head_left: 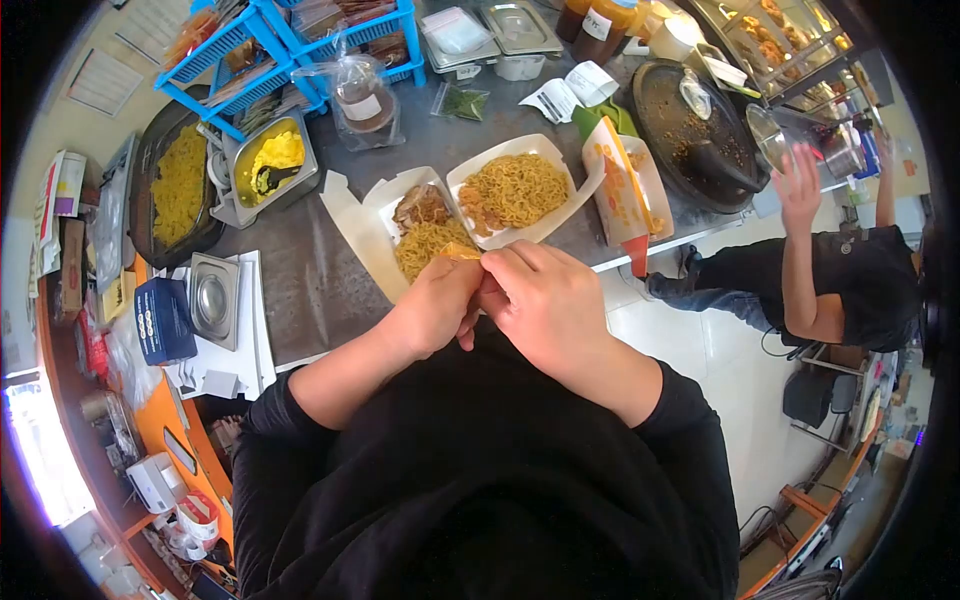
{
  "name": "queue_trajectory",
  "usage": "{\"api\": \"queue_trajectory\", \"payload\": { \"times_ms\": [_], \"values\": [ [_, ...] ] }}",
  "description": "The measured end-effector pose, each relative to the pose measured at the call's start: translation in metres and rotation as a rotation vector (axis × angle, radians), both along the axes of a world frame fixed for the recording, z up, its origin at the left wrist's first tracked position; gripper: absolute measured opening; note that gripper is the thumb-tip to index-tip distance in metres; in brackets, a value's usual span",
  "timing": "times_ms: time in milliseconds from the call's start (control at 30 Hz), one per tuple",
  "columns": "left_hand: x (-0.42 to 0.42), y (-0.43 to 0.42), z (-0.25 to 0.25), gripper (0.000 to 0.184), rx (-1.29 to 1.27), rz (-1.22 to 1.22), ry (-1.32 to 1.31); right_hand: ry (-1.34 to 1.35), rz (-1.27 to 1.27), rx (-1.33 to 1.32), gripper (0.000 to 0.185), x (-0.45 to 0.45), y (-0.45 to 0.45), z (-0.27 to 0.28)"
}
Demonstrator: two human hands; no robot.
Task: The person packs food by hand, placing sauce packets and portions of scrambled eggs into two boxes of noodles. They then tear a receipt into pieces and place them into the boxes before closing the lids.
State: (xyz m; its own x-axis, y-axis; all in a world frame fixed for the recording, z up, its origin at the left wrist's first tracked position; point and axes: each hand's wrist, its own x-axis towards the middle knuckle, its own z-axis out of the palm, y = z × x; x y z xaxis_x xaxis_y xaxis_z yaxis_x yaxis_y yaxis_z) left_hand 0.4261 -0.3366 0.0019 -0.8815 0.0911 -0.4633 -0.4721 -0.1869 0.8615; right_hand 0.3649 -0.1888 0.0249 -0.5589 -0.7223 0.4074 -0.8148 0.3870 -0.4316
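Note:
My left hand [440,303] and my right hand [548,298] meet in front of my chest, fingers closed. Pinched between them is a small, shiny orange packet [460,250], mostly covered by the fingers. Just beyond lies an open white takeaway box [362,235] with noodles [436,247] and a browned piece of meat [422,207]; my left hand hides its near part. To its right, a second open box [568,200] holds noodles [515,192] and some pieces of food. A third, orange-and-white box [612,195] stands farther right.
A metal tub of yellow food [275,160] and a dark pan of yellow rice-like food [175,190] are on the left. Blue baskets [300,55] stand at the back. A round dark pan [690,130] sits right. Another person [850,275], one hand raised, stands beyond the counter.

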Motion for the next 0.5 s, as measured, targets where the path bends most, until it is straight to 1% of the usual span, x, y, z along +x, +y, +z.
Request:
{"api": "queue_trajectory", "payload": {
  "times_ms": [100, 200, 300, 333, 367, 400, 433, 500],
  "values": [
    [-0.006, 0.007, -0.004, 0.034, 0.077, -0.037, -0.186, 0.034, -0.055, 0.019, 0.019, -0.005, 0.014, -0.004],
    [-0.015, 0.018, 0.01, 0.034, -0.121, -0.204, -0.175, 0.034, -0.114, 0.016, 0.018, -0.013, 0.035, -0.002],
    [-0.023, 0.034, 0.045, 0.036, -0.619, -0.32, -0.1, 0.031, -0.151, -0.033, 0.017, -0.023, 0.059, 0.015],
    [-0.022, 0.039, 0.044, 0.027, -0.748, -0.291, 0.1, 0.027, -0.157, -0.052, 0.017, -0.026, 0.067, 0.021],
    [-0.022, 0.043, 0.043, 0.025, -0.902, -0.247, 0.293, 0.022, -0.166, -0.072, 0.017, -0.028, 0.075, 0.028],
    [-0.023, 0.056, 0.053, 0.03, -0.925, -0.111, 0.368, 0.009, -0.172, -0.099, 0.017, -0.032, 0.083, 0.033],
    [-0.026, 0.068, 0.058, 0.038, -0.944, 0.026, 0.445, -0.053, -0.142, -0.13, 0.017, -0.036, 0.092, 0.041],
    [-0.042, 0.085, 0.044, 0.066, -0.984, 0.174, 0.965, -0.173, -0.09, -0.193, 0.017, -0.044, 0.112, 0.057]
  ]
}}
